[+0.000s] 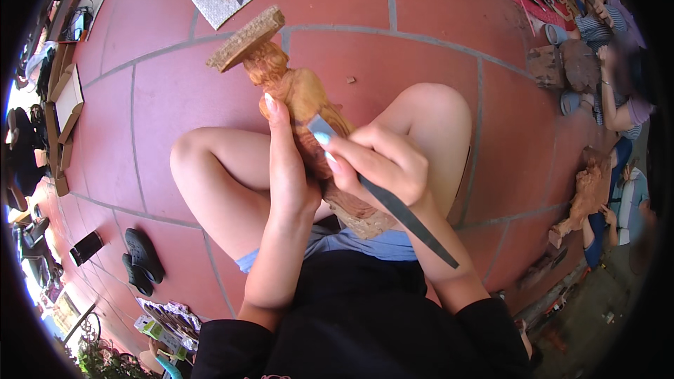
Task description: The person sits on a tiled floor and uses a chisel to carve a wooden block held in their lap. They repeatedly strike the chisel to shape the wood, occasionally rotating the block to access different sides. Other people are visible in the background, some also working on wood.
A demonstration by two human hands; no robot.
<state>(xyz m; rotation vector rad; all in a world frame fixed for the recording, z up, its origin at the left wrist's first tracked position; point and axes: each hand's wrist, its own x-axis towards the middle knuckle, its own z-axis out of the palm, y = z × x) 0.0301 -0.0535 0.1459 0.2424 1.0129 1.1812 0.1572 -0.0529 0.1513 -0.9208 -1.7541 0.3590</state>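
A carved wooden figure (305,91) leans between my bare legs, its rough slab-like top tilted toward the far left and its rough base near my lap. My left hand (284,161) is wrapped against the figure's left side, thumb lying up along the carving. In my right hand (386,161) is a flat metal carving chisel (406,214), gripped close to its bright angled edge. That edge lies at the middle of the figure, while the dark tapering end points back over my right forearm. Whether the edge touches the wood, I cannot tell.
Several dark blades lie on a pale mat (210,7) on the tiled floor ahead. A small wood chip (351,80) sits beyond my knees. Black clogs (145,256) and a black cylinder (86,248) are at left. People handle a carved wood piece (588,189) at right.
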